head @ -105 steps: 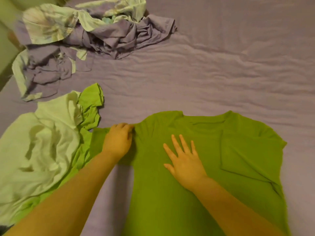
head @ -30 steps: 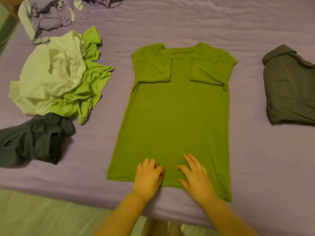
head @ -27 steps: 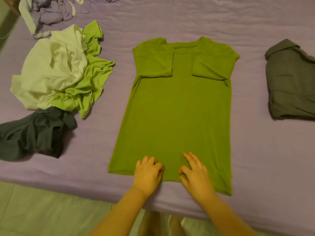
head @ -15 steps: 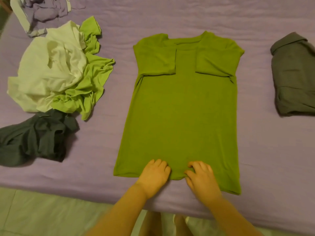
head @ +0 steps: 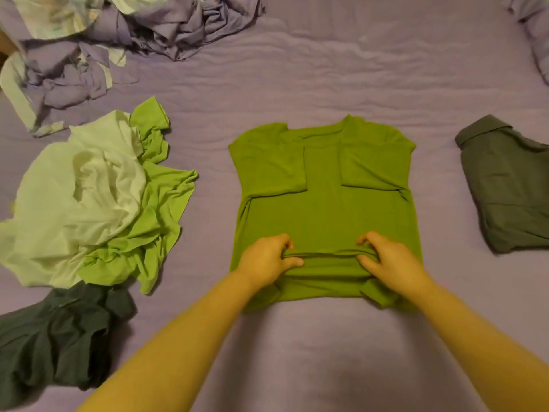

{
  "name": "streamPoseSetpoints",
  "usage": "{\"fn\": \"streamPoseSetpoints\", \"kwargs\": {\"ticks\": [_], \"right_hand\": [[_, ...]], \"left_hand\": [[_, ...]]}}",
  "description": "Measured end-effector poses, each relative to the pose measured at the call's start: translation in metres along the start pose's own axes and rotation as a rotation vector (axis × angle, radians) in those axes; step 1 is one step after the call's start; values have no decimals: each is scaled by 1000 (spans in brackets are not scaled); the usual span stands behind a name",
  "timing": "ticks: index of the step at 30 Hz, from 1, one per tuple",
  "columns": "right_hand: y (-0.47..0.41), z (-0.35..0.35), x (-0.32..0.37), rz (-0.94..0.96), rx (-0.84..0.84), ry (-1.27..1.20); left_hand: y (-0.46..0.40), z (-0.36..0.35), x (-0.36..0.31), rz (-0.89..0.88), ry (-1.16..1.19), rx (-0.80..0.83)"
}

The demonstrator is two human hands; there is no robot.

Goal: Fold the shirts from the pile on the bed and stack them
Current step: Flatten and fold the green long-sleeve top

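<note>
On the purple bed sheet (head: 326,69), a bright green short-sleeved cotton T-shirt (head: 323,209) lies flat with its neckline away from the person and both sleeves folded inward across the chest. Its lower part is doubled up over the body, so the hem runs as a dark line across the shirt's middle between the two hands. The left hand (head: 267,258) pinches the hem at its left end, thumb under the edge and fingers curled over it. The right hand (head: 389,257) grips the right end of the same hem in the same way, thumb and curled fingers closed on the fabric. Both forearms reach in from the near edge.

Left of the green T-shirt, apart from it, sits the pile of unfolded shirts: a crumpled pale green shirt (head: 80,203) lying on a crumpled lime green shirt (head: 160,209), with a rumpled dark green garment (head: 56,337) just nearer the person. Right of the green T-shirt, well apart, rests a folded olive-grey collared shirt (head: 511,188). Beyond the green T-shirt, toward the far left, a heap of lilac and pale patterned bedding (head: 118,34) is bunched up.
</note>
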State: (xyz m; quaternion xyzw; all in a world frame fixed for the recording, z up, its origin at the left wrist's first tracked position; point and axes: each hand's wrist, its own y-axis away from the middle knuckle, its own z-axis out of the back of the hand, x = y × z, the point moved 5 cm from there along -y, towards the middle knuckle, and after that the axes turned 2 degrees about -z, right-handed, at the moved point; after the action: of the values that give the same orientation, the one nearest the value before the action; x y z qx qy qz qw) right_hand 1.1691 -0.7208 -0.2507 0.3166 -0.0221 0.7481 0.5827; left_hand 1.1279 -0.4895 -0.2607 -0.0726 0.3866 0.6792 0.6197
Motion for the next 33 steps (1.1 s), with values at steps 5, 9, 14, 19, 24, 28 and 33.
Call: {"fn": "streamPoseSetpoints", "kwargs": {"ticks": [5,9,14,19,24,28,33], "right_hand": [[-56,54,-4,-92,-175,-286],[-102,74,-7,-115,-235,-451],[-159,83,-9,-70,-293,-375],[-231,101,2,-22,-291,-375],[-278,77,-2,-103,-164,-430],[-254,45,-28,-23,-176,-50],[-207,30,-58,88,-192,118]], "left_hand": [[-58,59,-4,-5,250,-99],[-97,86,-14,-44,484,-116],[-148,110,-13,-37,424,-257],[-202,148,-9,9,289,-407],[-234,138,4,92,-178,-448],[-223,96,19,75,-238,-361],[-192,88,38,-71,-237,-497]]}}
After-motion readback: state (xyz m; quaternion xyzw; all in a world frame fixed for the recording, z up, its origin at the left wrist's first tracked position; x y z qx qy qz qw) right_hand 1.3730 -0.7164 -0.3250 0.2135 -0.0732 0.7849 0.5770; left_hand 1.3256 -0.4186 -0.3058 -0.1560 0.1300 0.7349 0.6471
